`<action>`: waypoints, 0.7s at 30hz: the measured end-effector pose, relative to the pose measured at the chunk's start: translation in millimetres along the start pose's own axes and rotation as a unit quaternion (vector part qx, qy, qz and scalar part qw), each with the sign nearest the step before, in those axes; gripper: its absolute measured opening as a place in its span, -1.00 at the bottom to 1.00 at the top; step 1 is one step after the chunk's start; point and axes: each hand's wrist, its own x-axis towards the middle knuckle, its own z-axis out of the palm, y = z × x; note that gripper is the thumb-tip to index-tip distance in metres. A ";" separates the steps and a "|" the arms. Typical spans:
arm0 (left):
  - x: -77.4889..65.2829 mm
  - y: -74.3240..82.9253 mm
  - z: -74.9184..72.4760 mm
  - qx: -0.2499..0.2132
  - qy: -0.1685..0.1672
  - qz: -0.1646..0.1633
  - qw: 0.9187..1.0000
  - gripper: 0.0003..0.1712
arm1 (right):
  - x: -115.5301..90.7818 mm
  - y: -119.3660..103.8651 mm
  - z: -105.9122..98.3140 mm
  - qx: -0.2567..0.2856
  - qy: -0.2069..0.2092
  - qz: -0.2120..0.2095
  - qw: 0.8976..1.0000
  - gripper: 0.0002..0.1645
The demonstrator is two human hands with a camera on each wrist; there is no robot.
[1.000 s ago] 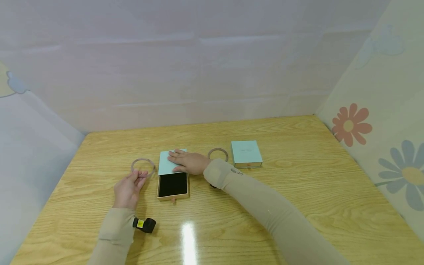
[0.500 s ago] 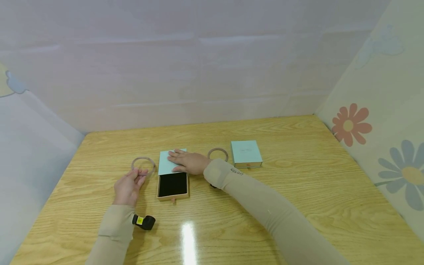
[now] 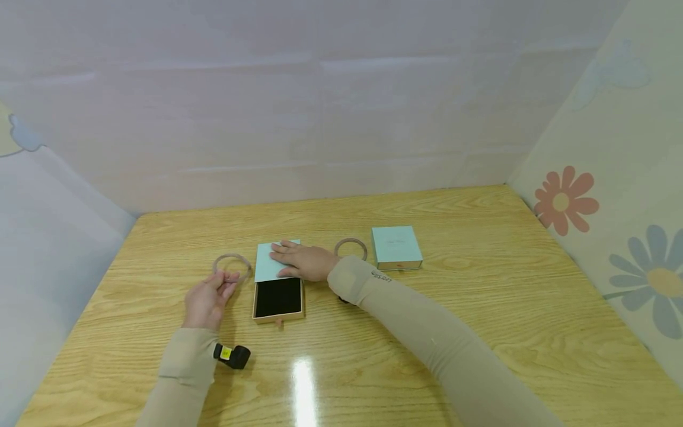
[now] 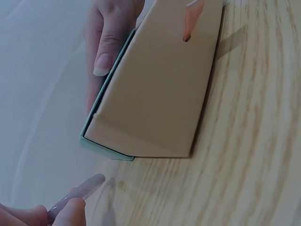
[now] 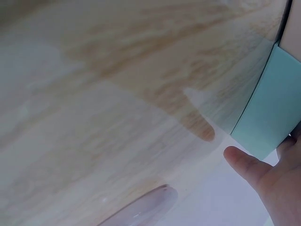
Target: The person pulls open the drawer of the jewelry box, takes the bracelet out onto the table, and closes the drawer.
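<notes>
My left hand [image 3: 205, 302] pinches the near edge of a pale mauve bangle [image 3: 231, 255] between thumb and fingers, to the left of a small jewellery box. The box has a pale turquoise sleeve [image 3: 265, 264] and a tan drawer [image 3: 278, 319] pulled partway out toward me, lined with a black pad [image 3: 278, 298]. Across the top of the sleeve my right hand [image 3: 309, 263] rests flat with spread fingers. In the left wrist view the bangle [image 4: 80, 192] points up beside the tan drawer front [image 4: 150, 94], which bears a ribbon tab [image 4: 192, 21].
A second bangle [image 3: 350, 240] lies behind my right wrist, partly hidden by it. Farther right sits another turquoise box [image 3: 396, 244], its drawer pushed in. The wooden table [image 3: 480, 267] meets hanging cloth at the back and sides.
My left hand and the bangle in it have shifted only slightly. The right hand and the box have stayed in place.
</notes>
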 end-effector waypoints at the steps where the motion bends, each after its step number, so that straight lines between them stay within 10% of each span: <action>1: 0.6 -0.5 -0.2 0.001 -0.002 -0.002 1.000 -0.78 | 0.1 0.2 0.2 -0.001 0.001 -0.001 1.000 -0.28; 21: 9.4 5.1 -11.2 0.140 -0.010 -0.021 0.990 -0.74 | -2.0 -1.2 -2.1 0.003 0.000 0.003 1.000 -0.28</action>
